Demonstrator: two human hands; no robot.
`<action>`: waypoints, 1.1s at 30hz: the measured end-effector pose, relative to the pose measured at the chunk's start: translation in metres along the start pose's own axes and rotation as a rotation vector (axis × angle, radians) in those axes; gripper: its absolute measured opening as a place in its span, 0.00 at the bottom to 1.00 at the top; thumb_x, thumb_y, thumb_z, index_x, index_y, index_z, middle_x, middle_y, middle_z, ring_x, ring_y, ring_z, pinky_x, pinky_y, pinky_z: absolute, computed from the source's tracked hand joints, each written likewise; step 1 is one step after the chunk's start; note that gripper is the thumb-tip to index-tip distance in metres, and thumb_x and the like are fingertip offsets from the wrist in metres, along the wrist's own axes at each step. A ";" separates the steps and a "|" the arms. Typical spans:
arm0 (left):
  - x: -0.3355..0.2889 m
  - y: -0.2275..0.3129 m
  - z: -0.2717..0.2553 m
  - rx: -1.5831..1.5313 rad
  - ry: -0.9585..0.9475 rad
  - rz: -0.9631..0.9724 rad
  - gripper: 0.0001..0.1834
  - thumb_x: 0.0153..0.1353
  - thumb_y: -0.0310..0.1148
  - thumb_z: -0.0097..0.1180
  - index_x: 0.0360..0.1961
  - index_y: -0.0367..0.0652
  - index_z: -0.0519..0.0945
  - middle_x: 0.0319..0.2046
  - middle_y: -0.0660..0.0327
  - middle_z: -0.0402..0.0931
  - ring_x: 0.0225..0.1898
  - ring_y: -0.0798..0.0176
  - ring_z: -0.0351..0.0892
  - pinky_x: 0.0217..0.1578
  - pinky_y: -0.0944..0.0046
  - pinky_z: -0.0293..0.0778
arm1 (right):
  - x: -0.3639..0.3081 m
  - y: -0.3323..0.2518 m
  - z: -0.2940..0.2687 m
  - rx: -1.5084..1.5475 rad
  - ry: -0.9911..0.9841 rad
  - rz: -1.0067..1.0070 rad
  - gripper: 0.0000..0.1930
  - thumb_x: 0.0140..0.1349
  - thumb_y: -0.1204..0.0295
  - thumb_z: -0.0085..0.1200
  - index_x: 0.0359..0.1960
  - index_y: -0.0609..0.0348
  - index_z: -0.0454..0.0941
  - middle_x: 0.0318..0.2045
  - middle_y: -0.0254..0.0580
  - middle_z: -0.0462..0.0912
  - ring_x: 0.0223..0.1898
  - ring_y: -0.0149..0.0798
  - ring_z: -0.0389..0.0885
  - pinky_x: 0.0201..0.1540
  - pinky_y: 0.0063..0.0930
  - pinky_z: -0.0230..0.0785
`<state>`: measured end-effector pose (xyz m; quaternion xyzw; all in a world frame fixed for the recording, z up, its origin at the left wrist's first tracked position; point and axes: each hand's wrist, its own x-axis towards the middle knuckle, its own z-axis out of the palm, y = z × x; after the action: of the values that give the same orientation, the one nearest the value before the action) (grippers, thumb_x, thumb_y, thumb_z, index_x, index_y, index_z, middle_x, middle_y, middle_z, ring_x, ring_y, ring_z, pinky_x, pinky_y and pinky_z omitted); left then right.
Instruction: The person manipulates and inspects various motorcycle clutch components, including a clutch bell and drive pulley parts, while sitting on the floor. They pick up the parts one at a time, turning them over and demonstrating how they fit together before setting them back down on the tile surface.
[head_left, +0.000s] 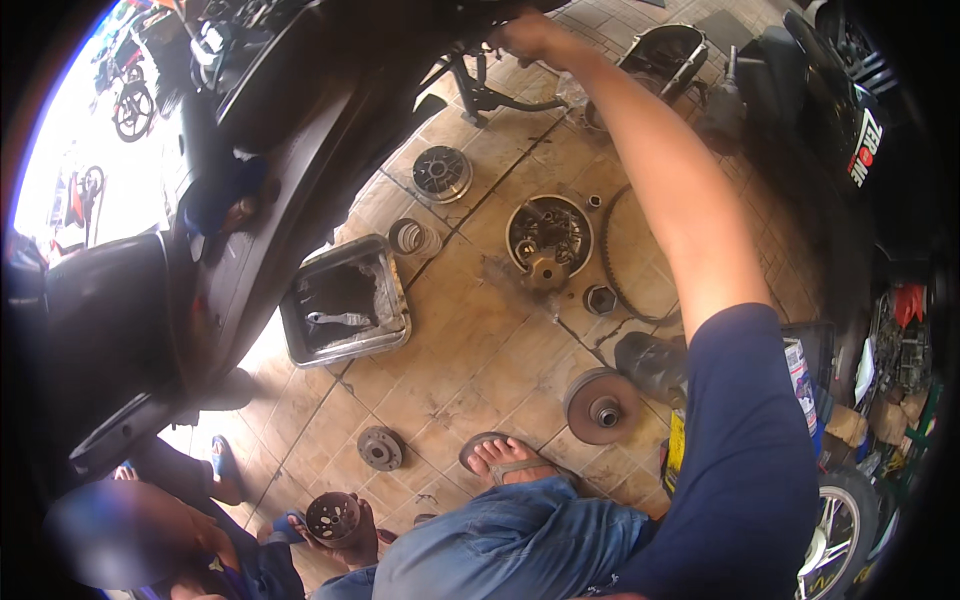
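Note:
My right arm stretches up across the view, and my right hand (528,38) is closed at the dark underside of a motor scooter (300,130). What its fingers hold is hidden in shadow. Low on the left, beside my knee, my left hand (352,545) grips a round metal clutch bell (333,517) with holes in its face, held from below. Nearest it on the floor lies a flanged metal hub (381,448). A dark center stand (485,95) juts from the scooter just below my right hand.
A metal tray (404,335) with a brush (338,319) stands left of center. Around the tiled floor lie a pulley disc (601,405), a clutch assembly (549,243), a drive belt (612,270), a coil spring (408,236) and a drum (442,174). Another person (215,540) is at lower left.

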<state>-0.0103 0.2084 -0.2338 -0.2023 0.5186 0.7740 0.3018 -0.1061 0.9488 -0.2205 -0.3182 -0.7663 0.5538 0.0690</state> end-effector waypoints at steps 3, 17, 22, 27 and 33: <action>-0.014 0.008 -0.016 -0.039 0.040 0.051 0.51 0.56 0.76 0.53 0.72 0.52 0.68 0.68 0.51 0.68 0.70 0.38 0.63 0.69 0.28 0.59 | -0.022 0.002 0.014 0.690 -0.267 -0.048 0.14 0.68 0.68 0.49 0.22 0.50 0.75 0.13 0.24 0.60 0.14 0.27 0.56 0.27 0.30 0.58; -0.036 0.001 -0.074 -0.227 0.188 0.091 0.51 0.56 0.76 0.52 0.72 0.53 0.68 0.68 0.51 0.68 0.70 0.38 0.64 0.68 0.27 0.59 | 0.026 0.001 -0.026 -0.771 0.421 -0.141 0.24 0.65 0.66 0.50 0.62 0.60 0.73 0.42 0.52 0.86 0.40 0.49 0.88 0.26 0.41 0.85; -0.053 0.002 -0.093 -0.283 0.278 0.119 0.50 0.56 0.76 0.52 0.71 0.53 0.68 0.68 0.51 0.68 0.70 0.38 0.64 0.68 0.27 0.59 | 0.040 -0.003 -0.020 -0.816 0.280 -0.095 0.19 0.68 0.69 0.49 0.60 0.58 0.74 0.46 0.54 0.85 0.39 0.50 0.88 0.27 0.42 0.84; -0.044 -0.007 -0.103 -0.345 0.245 0.082 0.50 0.56 0.76 0.52 0.71 0.53 0.68 0.68 0.51 0.68 0.70 0.37 0.64 0.68 0.27 0.59 | 0.040 0.021 -0.083 -0.857 0.065 -0.309 0.08 0.65 0.71 0.53 0.43 0.59 0.78 0.36 0.43 0.82 0.28 0.42 0.83 0.34 0.43 0.78; -0.051 -0.006 -0.115 -0.367 0.207 0.113 0.50 0.56 0.76 0.51 0.71 0.53 0.68 0.67 0.51 0.68 0.69 0.37 0.64 0.68 0.26 0.59 | -0.055 0.025 -0.062 0.552 0.149 0.224 0.10 0.69 0.65 0.57 0.30 0.50 0.73 0.15 0.26 0.62 0.14 0.28 0.60 0.21 0.30 0.61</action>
<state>0.0310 0.0908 -0.2493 -0.3027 0.4076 0.8463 0.1612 -0.0235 0.9725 -0.2061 -0.4096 -0.5397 0.7206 0.1471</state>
